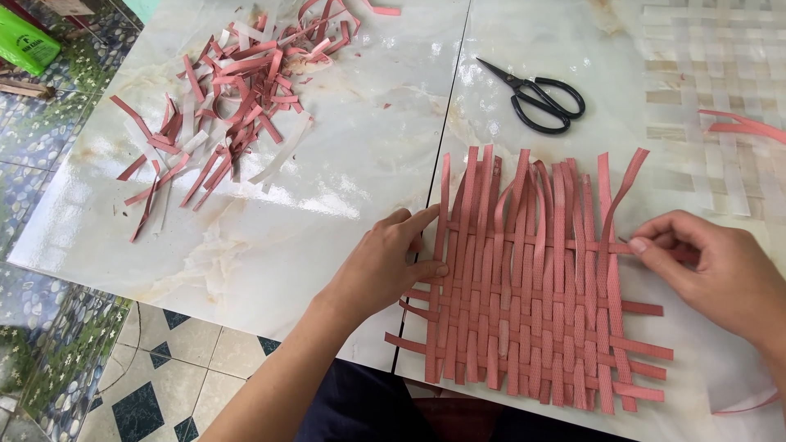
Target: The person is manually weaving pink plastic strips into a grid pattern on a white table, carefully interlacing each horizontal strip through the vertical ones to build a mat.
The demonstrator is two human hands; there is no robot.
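Note:
A partly woven mat of pink-red plastic strips (524, 311) lies on the pale marble-look table (344, 196) near its front edge. Its lower half is interlaced; the upper ends of the upright strips stand loose. My left hand (385, 266) rests flat on the mat's left edge, fingers pointing right and pressing the strips down. At the mat's right side, my right hand (712, 262) pinches the end of one horizontal strip (573, 244) that runs across the uprights.
Black-handled scissors (536, 94) lie behind the mat. A heap of cut pink and white strip scraps (229, 98) covers the far left. A white woven mat (712, 106) and loose pink strips (745, 127) sit at the right. Tiled floor (155, 368) lies below the table edge.

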